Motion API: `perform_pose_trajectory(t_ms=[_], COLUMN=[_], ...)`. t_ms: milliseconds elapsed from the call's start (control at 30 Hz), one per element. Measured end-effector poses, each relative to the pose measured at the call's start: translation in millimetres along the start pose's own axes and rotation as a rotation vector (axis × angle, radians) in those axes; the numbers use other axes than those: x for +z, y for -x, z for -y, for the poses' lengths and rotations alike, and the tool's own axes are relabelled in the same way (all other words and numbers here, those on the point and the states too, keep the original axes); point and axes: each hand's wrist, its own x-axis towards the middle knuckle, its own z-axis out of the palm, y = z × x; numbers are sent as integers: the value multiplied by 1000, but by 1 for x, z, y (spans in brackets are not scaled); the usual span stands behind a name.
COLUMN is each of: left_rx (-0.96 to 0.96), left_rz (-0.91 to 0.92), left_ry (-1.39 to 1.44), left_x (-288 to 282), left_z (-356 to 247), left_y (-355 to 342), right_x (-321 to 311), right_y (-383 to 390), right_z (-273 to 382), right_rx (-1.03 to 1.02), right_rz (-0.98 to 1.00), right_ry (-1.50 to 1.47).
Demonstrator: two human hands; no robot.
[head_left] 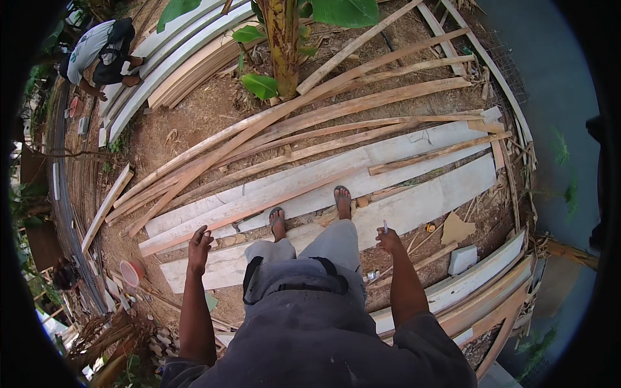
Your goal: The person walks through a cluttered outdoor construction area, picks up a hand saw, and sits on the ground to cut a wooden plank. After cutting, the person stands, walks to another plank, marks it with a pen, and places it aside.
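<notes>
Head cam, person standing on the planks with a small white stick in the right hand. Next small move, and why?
Probably bend down and bring the right hand to the pale plank underfoot. It pinches a small white stick, maybe a marker, well above the wood; the left hand hangs empty, free to steady the plank.

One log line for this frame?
left hand: empty, open | right hand: holds small white stick | feet on planks | other person bent over, far left

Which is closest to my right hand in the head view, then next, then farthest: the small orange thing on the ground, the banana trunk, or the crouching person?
From the right hand:
1. Small orange thing, just to its right on the ground.
2. Banana trunk, far ahead, top centre.
3. Crouching person, top left corner.
</notes>
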Motion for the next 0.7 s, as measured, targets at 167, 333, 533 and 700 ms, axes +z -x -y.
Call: perform_pose_trajectory(t_ms=[167, 333, 533, 700], left_rx=[-609, -1101, -747, -1359], left_rz=[-293, 164, 384, -195], left_ry=[-62, -257, -439, 72], left_x=[55, 149, 190, 237], left_z=[109, 219, 254, 234], left_y=[142, 286, 346, 351], right_x=[-28, -36, -25, -13], right_y=[-101, -242, -448, -584], right_z=[118, 163, 135, 115], right_rx=[42, 32, -99, -421], right_rz=[75, 9, 43, -80], right_ry=[106, -24, 38, 381])
